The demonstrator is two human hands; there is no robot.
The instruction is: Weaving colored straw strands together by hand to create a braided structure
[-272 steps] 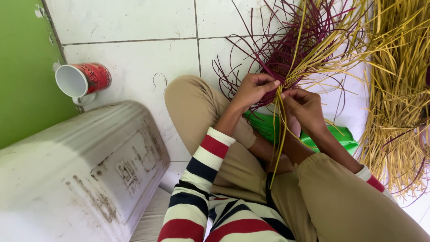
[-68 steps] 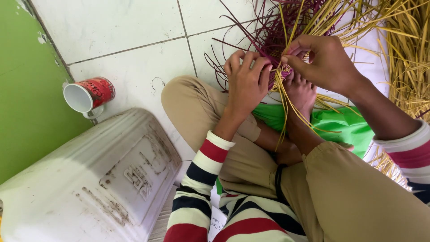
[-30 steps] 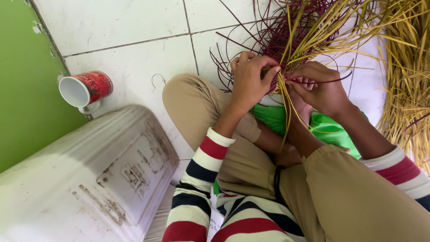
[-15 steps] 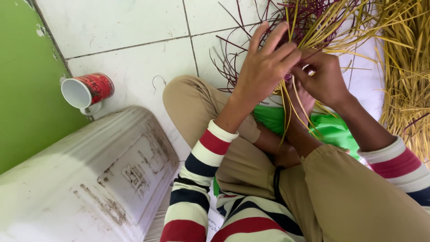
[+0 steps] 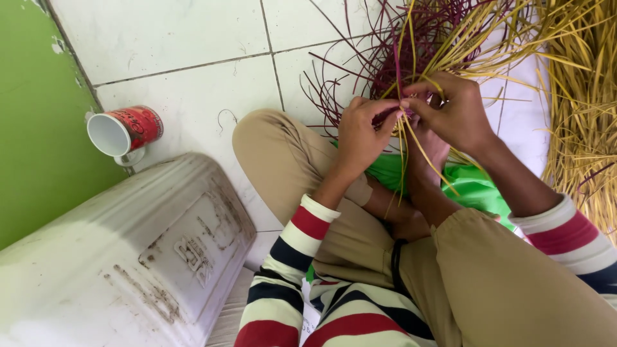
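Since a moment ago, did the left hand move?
Yes. The left hand dropped from the strands toward the knee, fingers curled shut.

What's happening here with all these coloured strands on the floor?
A person sits cross-legged on a white tiled floor, weaving. The left hand and right hand pinch maroon and yellow strands at the edge of a woven piece. A pile of loose yellow strands lies to the right; a red mug sits by the green wall.
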